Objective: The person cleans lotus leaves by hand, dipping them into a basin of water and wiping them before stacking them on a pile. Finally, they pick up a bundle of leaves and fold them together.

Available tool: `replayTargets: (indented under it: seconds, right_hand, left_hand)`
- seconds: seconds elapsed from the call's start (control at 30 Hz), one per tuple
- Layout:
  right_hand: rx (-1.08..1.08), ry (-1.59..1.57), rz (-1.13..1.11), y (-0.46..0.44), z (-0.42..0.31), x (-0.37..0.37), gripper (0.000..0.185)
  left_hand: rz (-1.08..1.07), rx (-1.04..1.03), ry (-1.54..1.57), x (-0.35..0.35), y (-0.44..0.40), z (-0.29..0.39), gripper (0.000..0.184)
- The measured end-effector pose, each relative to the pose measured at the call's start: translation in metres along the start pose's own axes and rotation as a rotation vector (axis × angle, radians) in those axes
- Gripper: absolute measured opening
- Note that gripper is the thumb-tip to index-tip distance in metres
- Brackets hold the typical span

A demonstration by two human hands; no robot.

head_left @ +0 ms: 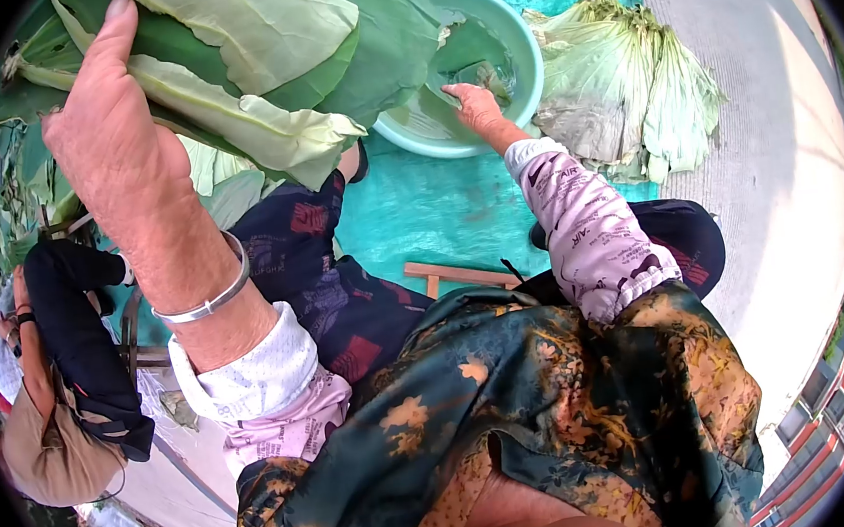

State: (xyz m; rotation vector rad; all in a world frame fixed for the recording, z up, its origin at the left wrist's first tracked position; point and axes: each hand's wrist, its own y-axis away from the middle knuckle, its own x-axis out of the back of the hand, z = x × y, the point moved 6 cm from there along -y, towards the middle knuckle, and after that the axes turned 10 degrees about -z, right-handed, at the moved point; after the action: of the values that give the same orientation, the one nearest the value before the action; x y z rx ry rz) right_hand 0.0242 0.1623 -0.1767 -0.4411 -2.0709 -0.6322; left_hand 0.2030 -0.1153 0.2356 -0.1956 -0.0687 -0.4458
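Observation:
My left hand [120, 139] is raised at the upper left, its fingers wrapped round a stack of large green leaves [251, 32], thumb upward. The leaves have pale undersides and thick midribs, and they spread rightward to the basin's edge. My right hand [479, 110] reaches over the light-blue basin [533, 53], its fingers drawn together. Whatever those fingertips hold, if anything, I cannot make out. Water and a dark green, greyish piece [496, 78] show inside the basin, just beyond the right hand.
Right of the basin, a fanned pile of pale, wilted leaves [627, 85] lies on the turquoise sheet [436, 197] and pavement. A wooden stool's edge [458, 273] shows between my legs. Another person [72, 394] sits at the left, near more leaves. A hand shows at the top edge.

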Motion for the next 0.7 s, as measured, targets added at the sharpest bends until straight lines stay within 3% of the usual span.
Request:
replayTargets:
  seconds: [0.1,0.2,0.3,0.4,0.43,0.5,0.7]
  right_hand:
    - [-0.011,0.162,-0.039,0.005,0.000,-0.005,0.041]
    - [-0.030,0.160,-0.072,0.009,-0.003,0.019,0.034]
    - [-0.280,-0.226,-0.086,0.000,-0.008,0.050,0.030]
    - [-0.158,-0.284,0.173,-0.014,0.000,0.074,0.024]
    - [-0.135,-0.464,0.189,-0.016,0.005,0.078,0.026]
    - [-0.133,-0.541,0.231,-0.019,-0.002,0.094,0.026]
    - [-0.060,-0.592,0.298,-0.028,-0.005,0.137,0.026]
  left_hand:
    - [0.030,0.058,0.167,-0.002,-0.001,-0.006,0.027]
    - [0.021,0.065,0.230,-0.008,0.002,-0.003,0.028]
    - [0.008,0.047,0.288,-0.011,0.003,-0.003,0.030]
    - [0.003,0.016,0.297,-0.015,0.008,0.002,0.031]
    - [0.001,0.012,0.309,-0.015,0.008,0.002,0.031]
    - [0.001,0.012,0.305,-0.017,0.009,0.003,0.033]
    - [-0.017,0.128,0.297,-0.023,0.012,0.004,0.030]
